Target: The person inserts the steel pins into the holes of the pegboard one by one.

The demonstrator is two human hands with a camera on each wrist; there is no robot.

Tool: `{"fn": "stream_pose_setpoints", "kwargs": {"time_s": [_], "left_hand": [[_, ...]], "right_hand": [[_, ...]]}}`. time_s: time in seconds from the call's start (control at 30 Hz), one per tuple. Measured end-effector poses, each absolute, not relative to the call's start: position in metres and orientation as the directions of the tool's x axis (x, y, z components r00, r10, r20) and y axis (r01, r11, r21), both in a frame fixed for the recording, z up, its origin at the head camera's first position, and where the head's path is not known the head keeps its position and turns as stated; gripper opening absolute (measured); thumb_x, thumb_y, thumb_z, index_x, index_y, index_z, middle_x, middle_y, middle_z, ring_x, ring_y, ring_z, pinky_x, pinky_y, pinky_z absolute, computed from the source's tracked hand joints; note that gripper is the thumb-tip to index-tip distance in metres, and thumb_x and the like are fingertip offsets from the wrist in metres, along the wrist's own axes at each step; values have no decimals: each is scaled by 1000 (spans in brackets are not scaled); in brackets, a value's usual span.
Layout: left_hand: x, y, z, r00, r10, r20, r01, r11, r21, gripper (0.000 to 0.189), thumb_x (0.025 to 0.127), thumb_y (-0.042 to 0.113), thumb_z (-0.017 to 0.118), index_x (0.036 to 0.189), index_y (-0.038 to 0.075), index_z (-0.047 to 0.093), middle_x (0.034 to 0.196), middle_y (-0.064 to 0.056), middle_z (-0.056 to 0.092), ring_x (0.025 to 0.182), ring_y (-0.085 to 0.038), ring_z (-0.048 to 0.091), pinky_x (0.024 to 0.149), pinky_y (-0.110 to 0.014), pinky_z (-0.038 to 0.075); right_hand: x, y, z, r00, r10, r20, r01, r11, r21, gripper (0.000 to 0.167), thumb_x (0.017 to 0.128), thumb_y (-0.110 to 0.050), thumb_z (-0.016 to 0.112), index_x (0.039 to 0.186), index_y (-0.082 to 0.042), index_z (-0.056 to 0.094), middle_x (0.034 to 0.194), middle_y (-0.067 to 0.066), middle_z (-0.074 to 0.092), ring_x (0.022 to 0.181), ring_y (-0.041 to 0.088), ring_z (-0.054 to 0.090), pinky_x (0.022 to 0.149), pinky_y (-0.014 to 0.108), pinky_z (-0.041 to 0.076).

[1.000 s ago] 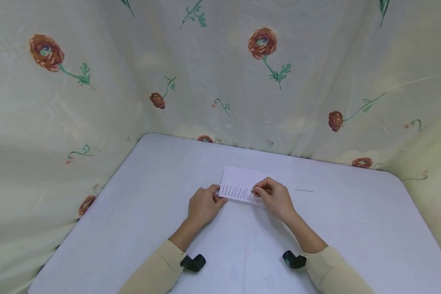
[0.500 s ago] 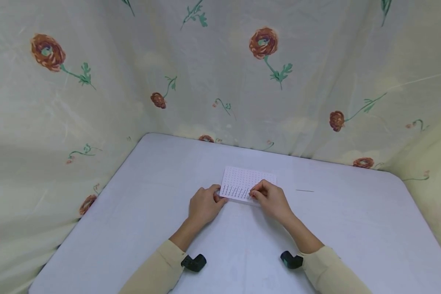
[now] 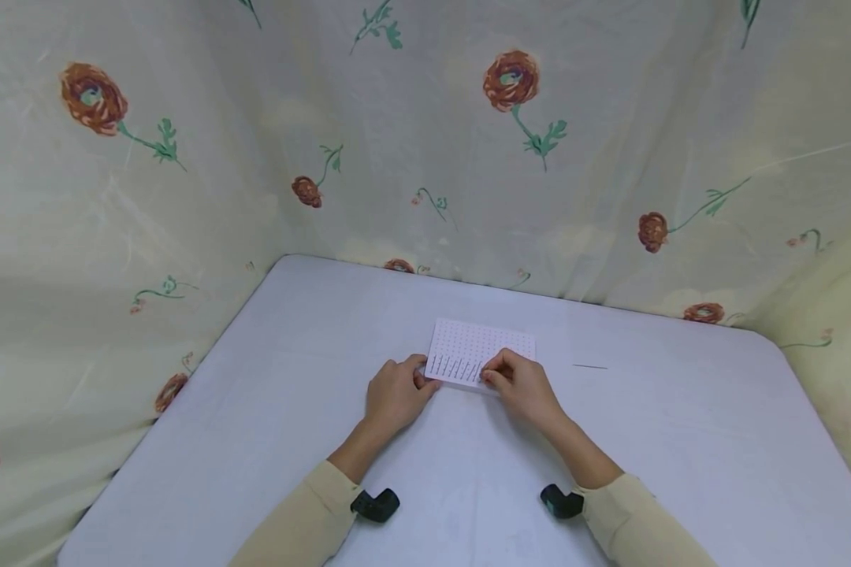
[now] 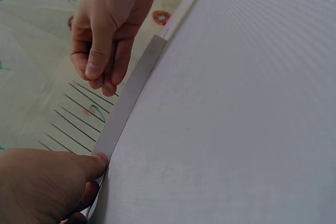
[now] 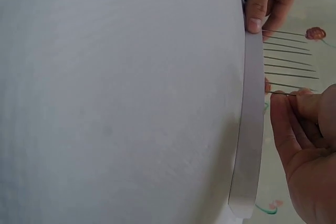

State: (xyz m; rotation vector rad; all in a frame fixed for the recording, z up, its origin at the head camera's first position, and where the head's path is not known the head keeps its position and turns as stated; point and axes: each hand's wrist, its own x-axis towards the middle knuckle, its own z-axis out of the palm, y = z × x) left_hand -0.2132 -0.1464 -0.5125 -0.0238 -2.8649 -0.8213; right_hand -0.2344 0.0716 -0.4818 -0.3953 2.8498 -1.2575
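Note:
A white board with rows of small holes [image 3: 475, 339] lies on the table. Along its near edge stands a row of several thin metal pins [image 4: 76, 121], upright and spaced apart. My left hand [image 3: 395, 395] grips the board's near left corner, thumb against the front face and fingers round the side. My right hand [image 3: 521, 383] pinches another thin metal pin [image 5: 283, 94] between thumb and fingertips at the right end of the row. That pin's lower end meets the board's top in the right wrist view; fingers cover much of its length.
One more thin pin [image 3: 590, 366] lies flat on the white table [image 3: 681, 441], right of the board. A flower-patterned curtain [image 3: 411, 157] hangs behind the table and along its sides. Dark wrist-worn devices [image 3: 376, 505] sit at both cuffs.
My right hand has moved slightly left and down to the row's end with its pin, then stayed nearly still. The left hand keeps its grip on the board's corner.

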Motion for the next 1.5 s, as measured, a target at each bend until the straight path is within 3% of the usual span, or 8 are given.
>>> {"fn": "stream_pose_setpoints", "kwargs": {"time_s": [0.43, 0.97, 1.33, 1.5], "left_hand": [[-213, -146, -512, -986, -28, 166, 65, 849, 525, 46, 88, 34, 81, 126, 10, 71, 65, 8, 55, 65, -10, 47, 55, -23, 34], [-213, -145, -512, -986, -36, 166, 57, 849, 525, 46, 88, 35, 81, 126, 11, 70, 66, 8, 54, 64, -10, 47, 54, -23, 34], [-213, -146, -513, -987, -42, 153, 47, 844, 535, 46, 89, 35, 80, 127, 11, 70, 66, 7, 54, 64, -11, 47, 55, -24, 34], [-212, -145, -513, -987, -41, 158, 52, 839, 542, 46, 89, 34, 80, 127, 10, 70, 66, 7, 54, 64, -11, 47, 56, -24, 35]], "right_hand": [[-237, 89, -474, -971, -238, 3, -167, 672, -721, 10, 95, -10, 70, 104, -7, 69, 104, 9, 73, 100, 23, 71, 88, 39, 57], [-243, 169, -479, -986, -162, 24, -138, 740, -658, 22, 99, -18, 65, 116, -4, 66, 113, 15, 72, 106, 32, 70, 93, 47, 55], [-242, 228, -477, -993, -106, 42, -111, 796, -595, 28, 99, -22, 66, 118, -2, 66, 108, 15, 72, 99, 28, 69, 77, 23, 50], [-244, 253, -477, -998, -64, 11, -59, 816, -575, 32, 100, -25, 65, 119, 0, 65, 107, 16, 71, 96, 24, 67, 73, 24, 48]]}}
